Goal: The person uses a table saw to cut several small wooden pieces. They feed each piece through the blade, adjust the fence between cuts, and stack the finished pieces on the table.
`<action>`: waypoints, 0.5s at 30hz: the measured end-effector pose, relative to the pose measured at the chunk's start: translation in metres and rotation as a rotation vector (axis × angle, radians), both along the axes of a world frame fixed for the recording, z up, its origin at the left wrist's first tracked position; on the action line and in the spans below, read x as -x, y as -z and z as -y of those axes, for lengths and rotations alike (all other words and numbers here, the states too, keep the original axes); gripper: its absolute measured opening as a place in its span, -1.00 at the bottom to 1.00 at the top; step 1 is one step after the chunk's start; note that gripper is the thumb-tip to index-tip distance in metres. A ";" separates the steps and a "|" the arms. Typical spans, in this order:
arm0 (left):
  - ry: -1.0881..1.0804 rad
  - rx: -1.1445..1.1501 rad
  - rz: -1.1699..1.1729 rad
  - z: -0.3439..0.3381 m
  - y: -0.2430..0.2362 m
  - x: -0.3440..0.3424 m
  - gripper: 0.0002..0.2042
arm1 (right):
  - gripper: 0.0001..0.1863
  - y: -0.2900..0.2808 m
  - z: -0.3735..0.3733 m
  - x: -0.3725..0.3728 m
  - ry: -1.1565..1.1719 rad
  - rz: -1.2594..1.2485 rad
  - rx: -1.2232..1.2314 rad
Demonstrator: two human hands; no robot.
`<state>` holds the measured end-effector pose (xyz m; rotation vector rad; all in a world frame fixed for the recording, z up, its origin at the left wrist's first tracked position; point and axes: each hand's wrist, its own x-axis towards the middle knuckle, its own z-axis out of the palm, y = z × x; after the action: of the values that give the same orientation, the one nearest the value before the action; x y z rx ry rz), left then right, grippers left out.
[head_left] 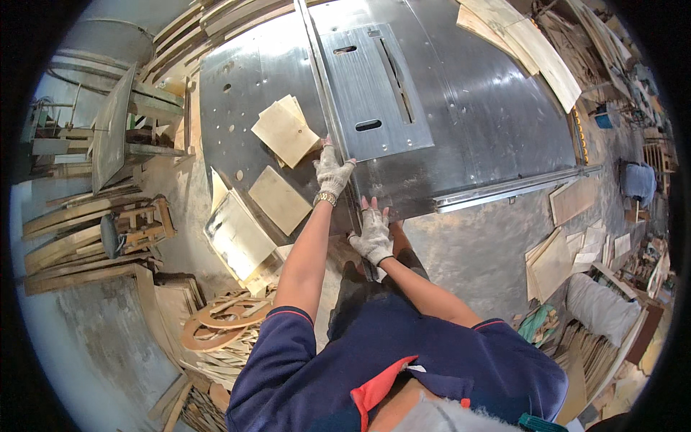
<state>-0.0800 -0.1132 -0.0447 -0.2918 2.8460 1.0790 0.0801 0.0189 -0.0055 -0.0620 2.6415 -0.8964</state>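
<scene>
A metal saw table (489, 115) spreads out in front of me, with a long metal fence (322, 79) running across it toward my body. My left hand (333, 171), in a light knitted glove with bare fingertips, lies spread over the fence, its thumb reaching across the rail. Closer to me, my right hand (373, 234), gloved the same way, rests with fingers stretched at the table's near edge, beside the fence's end. Right of the fence is an insert plate (410, 133) with a long slot; no blade can be made out. Thin square wooden boards (286, 133) lie just left of my left hand.
Another wooden board (279, 200) sits at the table's near left, by a stack of sheets (241, 237). A metal rail (504, 191) lines the near right edge. Long panels (525, 43) lie at the far right. Wood offcuts (230, 324) are heaped on the left floor.
</scene>
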 end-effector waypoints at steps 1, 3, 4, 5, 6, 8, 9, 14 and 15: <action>0.015 -0.017 -0.025 0.004 0.001 0.000 0.00 | 0.14 0.001 0.001 -0.001 0.011 0.000 -0.011; 0.044 0.036 -0.108 0.007 0.002 -0.002 -0.10 | 0.11 0.003 0.002 -0.001 0.035 -0.016 0.020; 0.052 0.055 -0.131 0.009 0.003 -0.003 -0.13 | 0.10 0.005 0.002 -0.001 0.043 -0.033 0.034; 0.059 0.071 -0.144 0.009 0.003 -0.003 -0.16 | 0.09 0.006 0.002 -0.002 0.054 -0.026 0.040; 0.081 0.065 -0.195 0.011 0.003 -0.005 -0.19 | 0.09 0.007 0.002 -0.003 0.073 -0.041 0.066; 0.126 0.048 -0.258 0.016 0.003 -0.007 -0.25 | 0.09 0.009 0.002 -0.006 0.083 -0.061 0.089; 0.148 0.051 -0.257 0.018 0.003 -0.007 -0.26 | 0.10 0.009 0.003 -0.007 0.095 -0.077 0.116; 0.174 0.075 -0.269 0.021 0.007 -0.010 -0.31 | 0.11 0.013 0.003 -0.010 0.086 -0.082 0.067; 0.169 0.076 -0.311 0.020 0.009 -0.009 -0.31 | 0.11 0.013 0.002 -0.010 0.088 -0.065 0.069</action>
<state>-0.0708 -0.1337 -0.0532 0.1230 3.1147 1.0673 0.0896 0.0165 -0.0189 0.0077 2.6907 -1.0314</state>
